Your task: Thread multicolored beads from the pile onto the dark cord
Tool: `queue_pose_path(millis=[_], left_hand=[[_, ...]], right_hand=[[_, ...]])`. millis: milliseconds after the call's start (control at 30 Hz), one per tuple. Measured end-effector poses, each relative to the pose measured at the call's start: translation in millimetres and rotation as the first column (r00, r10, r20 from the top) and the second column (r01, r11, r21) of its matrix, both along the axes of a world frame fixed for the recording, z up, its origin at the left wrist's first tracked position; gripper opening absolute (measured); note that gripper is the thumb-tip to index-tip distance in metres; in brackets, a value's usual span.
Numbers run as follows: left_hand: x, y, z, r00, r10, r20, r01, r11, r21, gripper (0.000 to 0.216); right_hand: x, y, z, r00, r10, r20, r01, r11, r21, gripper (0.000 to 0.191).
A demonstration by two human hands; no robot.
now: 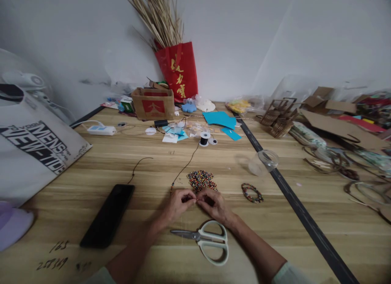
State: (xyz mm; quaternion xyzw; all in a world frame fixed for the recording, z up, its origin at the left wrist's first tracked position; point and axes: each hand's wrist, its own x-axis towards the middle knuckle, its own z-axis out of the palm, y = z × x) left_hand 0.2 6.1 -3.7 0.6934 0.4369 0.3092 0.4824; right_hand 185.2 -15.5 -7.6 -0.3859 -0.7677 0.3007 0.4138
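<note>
My left hand (180, 203) is closed in a pinch in the middle of the table, where a black cord (187, 166) strung with a few beads near its lower end runs in behind it. Fingertip to fingertip with it, my right hand (214, 204) pinches a tiny reddish bead (197, 199). The cord's tip is too small to make out. Just beyond the fingers lies a pile of multicoloured beads (201, 179). Scissors (210, 240) with pale green handles rest below my hands, blades pointing left. A coiled beaded bracelet (252, 193) lies to the right.
A spool (204, 139) of black cord stands farther back, near blue sheets (220, 120). A black phone (108, 215) lies at left. On the right are a clear plastic jar (264, 161), a dark strip (285, 190) and cardboard. A box (153, 105) and red bag (187, 70) stand behind.
</note>
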Motion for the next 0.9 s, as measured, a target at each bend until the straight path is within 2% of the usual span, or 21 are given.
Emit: queue_pose_path(millis=[467,900], left_hand=[[-0.6,-0.8,6.3,1.000,-0.011,-0.009,0.011,1.000,0.004,0.010],[-1.2,-0.2,-0.6,1.000,-0.005,0.028,0.005,1.000,-0.004,0.010]], right_hand=[[1.4,0.2,-2.0,1.000,0.001,-0.025,-0.003,0.998,-0.059,0.021],[2.1,-0.1,-0.8,0.999,0.030,-0.021,-0.031,0.997,-0.073,0.023]])
